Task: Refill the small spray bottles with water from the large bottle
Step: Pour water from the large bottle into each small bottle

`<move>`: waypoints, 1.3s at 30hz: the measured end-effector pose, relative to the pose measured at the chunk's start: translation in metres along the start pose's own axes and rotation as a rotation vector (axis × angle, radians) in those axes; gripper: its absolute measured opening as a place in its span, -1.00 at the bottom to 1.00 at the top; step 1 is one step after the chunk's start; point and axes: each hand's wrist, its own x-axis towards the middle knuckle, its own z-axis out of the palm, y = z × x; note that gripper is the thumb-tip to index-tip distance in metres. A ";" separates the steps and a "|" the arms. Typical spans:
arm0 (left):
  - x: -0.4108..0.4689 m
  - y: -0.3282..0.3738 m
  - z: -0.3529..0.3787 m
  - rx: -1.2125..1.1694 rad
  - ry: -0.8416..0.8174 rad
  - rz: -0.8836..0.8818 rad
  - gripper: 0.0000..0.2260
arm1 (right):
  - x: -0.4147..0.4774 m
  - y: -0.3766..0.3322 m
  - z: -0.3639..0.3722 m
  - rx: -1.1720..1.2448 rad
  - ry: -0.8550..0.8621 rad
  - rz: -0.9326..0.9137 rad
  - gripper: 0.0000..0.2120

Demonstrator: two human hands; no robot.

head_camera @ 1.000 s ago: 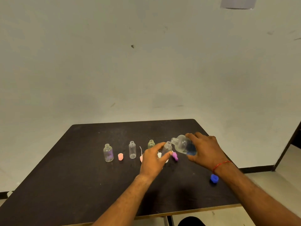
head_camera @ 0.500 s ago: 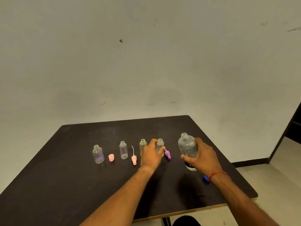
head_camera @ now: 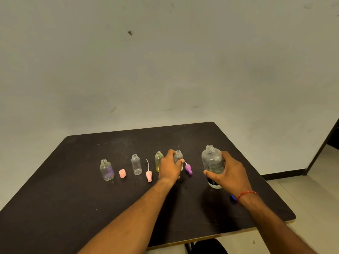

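Several small uncapped spray bottles stand in a row on the dark table [head_camera: 73, 208]: a purple-tinted one [head_camera: 107, 169], a clear one [head_camera: 136, 164], a yellow-green one [head_camera: 158, 160], and a clear one [head_camera: 178, 157] that my left hand [head_camera: 170, 167] grips. My right hand [head_camera: 230, 173] holds the large clear bottle [head_camera: 212, 163], upright and uncapped, standing on the table to the right of the row.
Loose spray tops lie among the bottles: a pink cap [head_camera: 122, 173], a pink sprayer with tube [head_camera: 148, 174], a purple sprayer [head_camera: 188, 169]. A blue cap [head_camera: 233, 197] shows beside my right wrist. The table's front and right edges are close.
The large bottle went from tilted over the small bottle's mouth to upright on the table, further right. My left hand stays on the small bottle.
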 end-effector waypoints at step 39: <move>-0.008 -0.026 -0.044 -0.024 0.195 -0.107 -0.62 | -0.011 -0.043 0.011 0.103 -0.013 -0.025 -0.30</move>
